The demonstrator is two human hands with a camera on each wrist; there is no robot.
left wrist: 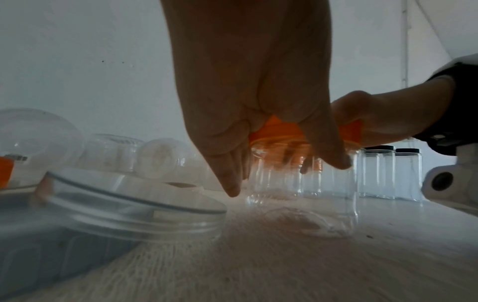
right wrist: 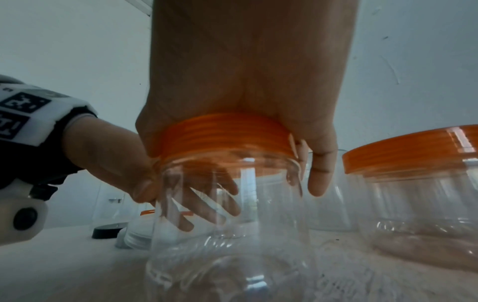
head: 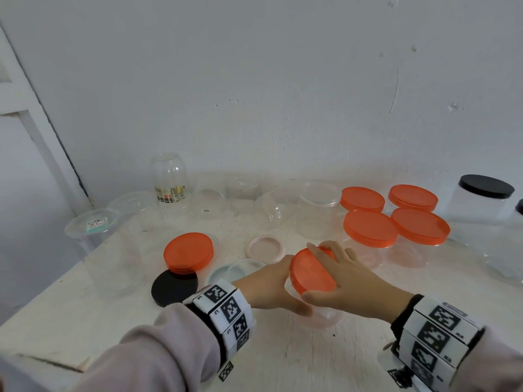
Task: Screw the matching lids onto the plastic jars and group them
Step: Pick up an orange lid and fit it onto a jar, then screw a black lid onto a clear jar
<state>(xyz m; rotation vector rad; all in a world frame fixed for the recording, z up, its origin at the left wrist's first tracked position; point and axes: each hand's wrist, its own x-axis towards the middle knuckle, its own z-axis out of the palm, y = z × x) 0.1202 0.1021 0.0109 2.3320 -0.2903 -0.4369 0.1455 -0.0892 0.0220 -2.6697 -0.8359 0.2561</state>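
Head view: your right grip is clamped on the orange lid, left grip around the jar at 6 o'clock (lid tilted). Cross-threading is the risk; seat it level.

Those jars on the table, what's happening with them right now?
A person is fitting an orange lid onto a clear jar. The right hand grips the lid from above while the left hand holds the jar's side. Four orange-lidded jars stand grouped to the right; a loose black lid and open jars wait on the left.
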